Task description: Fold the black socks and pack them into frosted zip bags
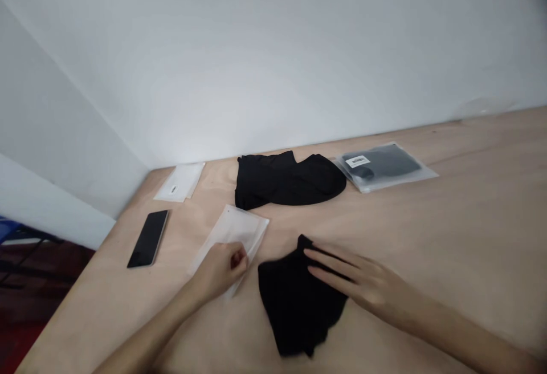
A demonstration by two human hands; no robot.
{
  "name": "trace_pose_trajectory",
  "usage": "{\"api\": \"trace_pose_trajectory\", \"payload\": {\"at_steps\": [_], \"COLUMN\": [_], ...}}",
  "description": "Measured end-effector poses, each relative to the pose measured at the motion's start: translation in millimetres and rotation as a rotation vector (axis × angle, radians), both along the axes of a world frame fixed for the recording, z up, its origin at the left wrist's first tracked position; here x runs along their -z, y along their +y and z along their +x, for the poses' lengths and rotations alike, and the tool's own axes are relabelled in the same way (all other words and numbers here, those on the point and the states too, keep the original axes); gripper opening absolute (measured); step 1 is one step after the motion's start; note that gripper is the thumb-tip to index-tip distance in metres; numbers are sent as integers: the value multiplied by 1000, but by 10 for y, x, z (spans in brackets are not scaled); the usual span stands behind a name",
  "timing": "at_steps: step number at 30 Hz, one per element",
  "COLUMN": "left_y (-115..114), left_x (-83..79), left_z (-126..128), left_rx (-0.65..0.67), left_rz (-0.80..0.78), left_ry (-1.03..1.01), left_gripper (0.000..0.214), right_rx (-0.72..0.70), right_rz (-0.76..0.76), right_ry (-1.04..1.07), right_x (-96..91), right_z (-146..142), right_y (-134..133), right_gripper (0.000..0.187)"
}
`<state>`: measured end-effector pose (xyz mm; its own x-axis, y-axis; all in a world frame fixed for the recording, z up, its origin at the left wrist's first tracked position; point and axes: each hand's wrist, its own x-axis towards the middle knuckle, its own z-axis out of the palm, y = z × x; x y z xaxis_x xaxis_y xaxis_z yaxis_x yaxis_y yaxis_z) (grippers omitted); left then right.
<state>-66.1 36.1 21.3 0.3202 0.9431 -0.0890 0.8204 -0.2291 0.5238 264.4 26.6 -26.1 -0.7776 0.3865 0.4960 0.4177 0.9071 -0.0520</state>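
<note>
Lightly, left hand (220,271) curled on plastic bag (235,231), right hand (367,283) spread on black fabric (294,305)

The cloth (299,305) and the garment (286,180) behind it are plain black; the phone (148,239) is black too, the plastic sleeve (235,231) milky white, the surface (448,220) pale tan wood grain.

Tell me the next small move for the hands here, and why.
Probably the right hand should slide the crumpled black garment toward the translucent plastic sleeve, while the left hand steadies it. The left hand is already on the sleeve, the right fingers rest on the garment, and the two lie side by side.
</note>
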Motion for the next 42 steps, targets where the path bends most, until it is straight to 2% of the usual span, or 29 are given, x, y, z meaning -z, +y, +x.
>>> {"api": "trace_pose_trajectory", "payload": {"at_steps": [4, 7, 10, 14, 16, 20, 22, 24, 26, 28, 32, 33, 35, 37, 39, 42], "left_y": [-77, -147, -193, -193, -180, -164, -160, -152, -143, -138, -166, -181, -215, -245, -258, -238], "left_x": [8, 78, 175, 204, 159, 61, 44, 50, 76, 119, 224, 244, 265, 258, 221, 124], "left_z": [85, 158, 197, 172, 149, 127, 119, 106, 94, 88, 108, 118, 146, 177, 201, 207], "left_rx": [111, 223, 254, 147, 137, 273, 312, 298, 268, 233, 192, 180, 153, 137, 176, 277], "left_rz": [45, 86, 93, 100, 119, 170, 163, 168, 172, 174, 210, 231, 279, 322, 327, 273], "left_ry": [-100, -183, -221, -280, -296, -264, -263, -265, -263, -256, -217, -195, -113, 9, 103, 114], "left_gripper": [15, 14, 14, 17, 19, 14, 15, 17, 17, 17, 14, 12, 10, 12, 16, 20], "right_rx": [-253, -323, -330, -313, -295, -299, -230, -114, -9, 25, -72, -90, -121, -155, -189, -220], "right_rz": [-50, 24, 66, 51, 47, 93, 97, 97, 84, 35, -197, -243, -283, -288, -267, -198], "right_ry": [7, 19, 81, 88, 65, 52, 83, 85, 69, 41, -65, -92, -141, -169, -153, -76], "right_x": [-260, -264, -125, 31, 26, -80, -99, -77, -40, -29, -113, -134, -145, -103, -25, 89], "right_z": [-188, -388, -537, -608, -625, -711, -765, -797, -793, -752, -604, -570, -528, -524, -554, -638], "right_y": [-119, -145, -77, 36, 64, 110, 144, 175, 181, 140, -84, -150, -254, -287, -235, -44], "right_gripper": [37, 34, 34, 30, 29, 24, 22, 24, 29, 40, 79, 84, 82, 73, 62, 50]}}
